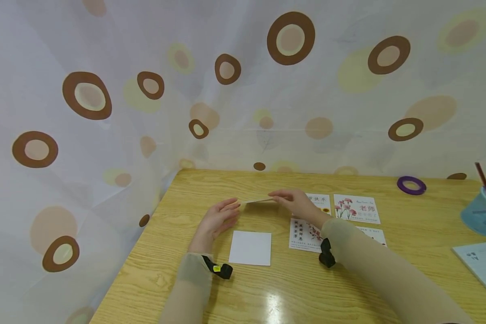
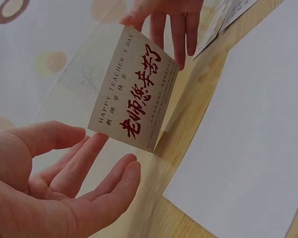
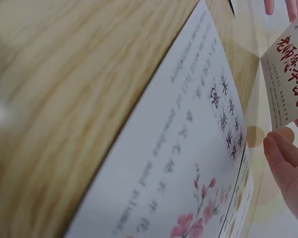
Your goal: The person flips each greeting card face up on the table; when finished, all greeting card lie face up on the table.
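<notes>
My right hand (image 1: 297, 204) pinches a greeting card (image 2: 134, 94) by one edge, thumb on one side. The card is tilted above the table, its face printed with red Chinese characters and "Happy Teacher's Day"; in the head view it appears as a thin edge. At the card's opposite end is my left hand (image 1: 218, 220), fingers loosely bent and spread, one fingertip right at a corner. A blank white square card (image 1: 250, 248) lies in front of both hands. Beside the right forearm lies a plum-blossom card (image 1: 305, 236), partly covered by the sleeve.
More printed cards lie to the right, including one with pink flowers (image 1: 355, 209) and one with a sunflower (image 1: 317, 204). Farther right are a purple ring (image 1: 414, 192), a blue pot (image 1: 479, 213) with a pen, and a lined notebook (image 1: 482, 261). A patterned curtain (image 1: 243, 108) hangs behind the table.
</notes>
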A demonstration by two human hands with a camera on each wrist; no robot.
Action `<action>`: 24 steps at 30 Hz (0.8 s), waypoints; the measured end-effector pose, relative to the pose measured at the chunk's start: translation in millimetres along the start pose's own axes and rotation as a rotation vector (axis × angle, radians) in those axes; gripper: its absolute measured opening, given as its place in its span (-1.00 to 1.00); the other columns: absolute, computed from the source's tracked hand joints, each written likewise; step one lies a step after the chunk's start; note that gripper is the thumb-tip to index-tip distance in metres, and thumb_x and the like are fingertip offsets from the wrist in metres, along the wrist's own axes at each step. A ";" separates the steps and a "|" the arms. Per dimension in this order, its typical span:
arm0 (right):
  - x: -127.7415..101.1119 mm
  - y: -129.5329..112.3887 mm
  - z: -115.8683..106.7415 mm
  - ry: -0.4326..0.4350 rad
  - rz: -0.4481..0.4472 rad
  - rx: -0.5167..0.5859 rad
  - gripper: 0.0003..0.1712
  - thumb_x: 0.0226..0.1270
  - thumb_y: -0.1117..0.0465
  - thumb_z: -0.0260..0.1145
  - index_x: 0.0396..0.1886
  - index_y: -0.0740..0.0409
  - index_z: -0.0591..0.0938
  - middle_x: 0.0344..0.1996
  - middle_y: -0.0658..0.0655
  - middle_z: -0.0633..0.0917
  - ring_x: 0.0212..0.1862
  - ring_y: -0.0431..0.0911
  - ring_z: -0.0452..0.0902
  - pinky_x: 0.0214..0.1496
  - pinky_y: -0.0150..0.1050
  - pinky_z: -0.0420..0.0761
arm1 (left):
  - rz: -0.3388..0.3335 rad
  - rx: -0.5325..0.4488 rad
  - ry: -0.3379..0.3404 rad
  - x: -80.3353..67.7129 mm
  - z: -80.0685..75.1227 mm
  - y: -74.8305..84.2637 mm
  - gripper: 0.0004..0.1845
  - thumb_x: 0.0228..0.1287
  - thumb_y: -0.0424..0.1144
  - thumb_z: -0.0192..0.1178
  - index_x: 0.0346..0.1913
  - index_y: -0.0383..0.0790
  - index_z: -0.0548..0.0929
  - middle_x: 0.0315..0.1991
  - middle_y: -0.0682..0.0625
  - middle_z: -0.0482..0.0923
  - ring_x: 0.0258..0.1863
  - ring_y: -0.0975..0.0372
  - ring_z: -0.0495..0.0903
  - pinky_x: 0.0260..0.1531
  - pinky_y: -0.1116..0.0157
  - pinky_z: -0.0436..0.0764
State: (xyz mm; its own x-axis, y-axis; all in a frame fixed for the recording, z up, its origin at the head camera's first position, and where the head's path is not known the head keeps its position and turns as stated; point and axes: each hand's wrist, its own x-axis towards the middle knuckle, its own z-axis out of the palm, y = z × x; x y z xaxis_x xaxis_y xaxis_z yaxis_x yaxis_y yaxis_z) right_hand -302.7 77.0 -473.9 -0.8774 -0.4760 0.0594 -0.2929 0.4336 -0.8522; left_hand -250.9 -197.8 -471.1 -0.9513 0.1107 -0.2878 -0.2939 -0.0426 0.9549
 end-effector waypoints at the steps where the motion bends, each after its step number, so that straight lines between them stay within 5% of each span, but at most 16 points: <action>1: 0.0 -0.5 0.0 0.007 0.008 0.008 -0.58 0.55 0.02 0.12 0.25 0.07 0.60 0.29 0.20 0.57 0.28 0.16 0.50 0.32 0.17 0.47 | 0.001 -0.003 0.000 0.1 0.1 -0.1 -0.48 0.48 -0.41 0.05 0.45 -0.26 0.33 0.42 -0.21 0.35 0.37 -0.06 0.40 0.36 0.00 0.41; 12: 0.8 -1.1 -1.0 0.070 0.084 0.011 -0.61 0.50 -0.07 0.17 0.12 0.02 0.67 0.12 0.16 0.68 0.20 0.11 0.55 0.23 0.12 0.54 | 0.041 -0.015 -0.017 -0.3 2.0 0.3 -0.54 0.49 -0.40 0.04 0.40 -0.32 0.39 0.42 -0.22 0.35 0.38 -0.08 0.37 0.34 -0.02 0.42; 24: 1.4 -5.2 -4.7 0.097 0.145 0.103 -0.57 0.49 -0.07 0.18 0.16 0.07 0.64 -0.03 0.23 0.74 0.01 0.09 0.66 0.12 0.09 0.60 | 0.080 -0.035 -0.041 -0.9 5.0 2.4 -0.48 0.47 -0.40 0.07 0.45 -0.18 0.36 0.46 -0.16 0.30 0.38 -0.10 0.35 0.35 -0.04 0.40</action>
State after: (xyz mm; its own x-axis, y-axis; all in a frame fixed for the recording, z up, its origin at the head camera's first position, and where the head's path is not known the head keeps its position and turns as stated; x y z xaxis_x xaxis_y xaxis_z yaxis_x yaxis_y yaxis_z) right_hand -304.2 77.7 -466.9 -0.9414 -0.3364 -0.0229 -0.1241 0.4091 -0.9040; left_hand -250.3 -193.0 -468.1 -0.9674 0.1465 -0.2067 -0.2208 -0.0880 0.9713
